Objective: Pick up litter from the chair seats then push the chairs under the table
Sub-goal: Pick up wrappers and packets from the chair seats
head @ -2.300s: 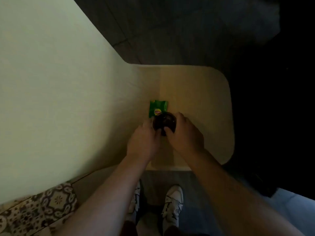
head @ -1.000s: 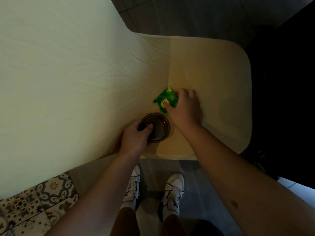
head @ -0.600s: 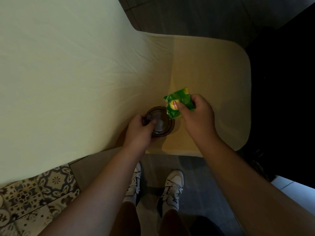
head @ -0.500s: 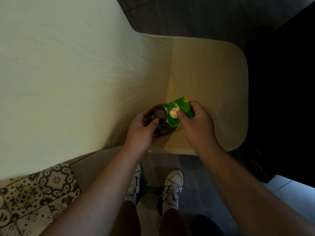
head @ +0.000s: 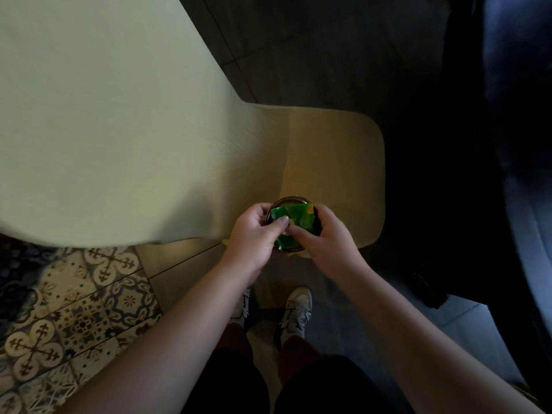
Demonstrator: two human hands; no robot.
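Note:
A pale wooden chair (head: 334, 150) stands below me, its backrest at the left and its seat at the right. Over the seat's near edge my left hand (head: 254, 234) grips a dark round cup (head: 291, 201) by its left side. A green and yellow wrapper (head: 295, 222) lies across the cup's mouth. My right hand (head: 325, 237) pinches the wrapper from the right, and my left thumb also presses on it. Most of the cup is hidden under the wrapper and both hands.
Patterned tiles (head: 68, 309) cover the floor at the lower left, dark floorboards (head: 313, 49) lie beyond the chair. A large dark shape (head: 493, 144) fills the right side. My feet in white shoes (head: 292, 315) stand just behind the seat's edge.
My right hand lifted the green wrapper off the seat and brought it over the cup held in my left hand. Both hands drew closer to the seat's near edge.

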